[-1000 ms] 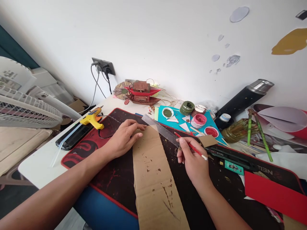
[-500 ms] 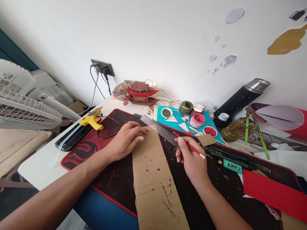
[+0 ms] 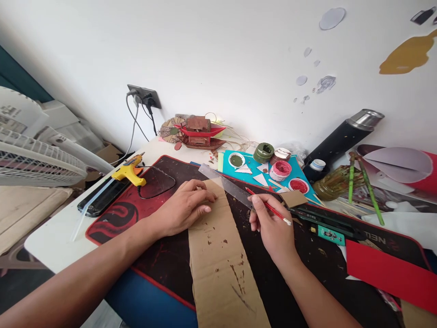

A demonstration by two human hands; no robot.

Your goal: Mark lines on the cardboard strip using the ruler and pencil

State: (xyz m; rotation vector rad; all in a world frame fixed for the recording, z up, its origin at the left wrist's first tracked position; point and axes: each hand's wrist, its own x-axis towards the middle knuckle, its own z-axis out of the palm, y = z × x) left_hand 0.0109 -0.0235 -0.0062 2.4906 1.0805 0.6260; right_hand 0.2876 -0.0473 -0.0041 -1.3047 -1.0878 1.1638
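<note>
left hand [image 3: 186,210] flat on cardboard strip [image 3: 218,255], fingers together; right hand [image 3: 273,228] fingers clamped on red pencil [image 3: 268,207] w/ ruler [image 3: 227,187].

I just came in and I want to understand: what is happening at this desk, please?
A person works on a long cardboard strip that lies on a dark desk mat. The left hand presses flat on the strip's far end. The right hand holds a red pencil in its grip and touches a clear ruler that lies slanted across the top of the strip. A yellow glue gun lies to the left, and open paint pots stand behind on a teal sheet.
</note>
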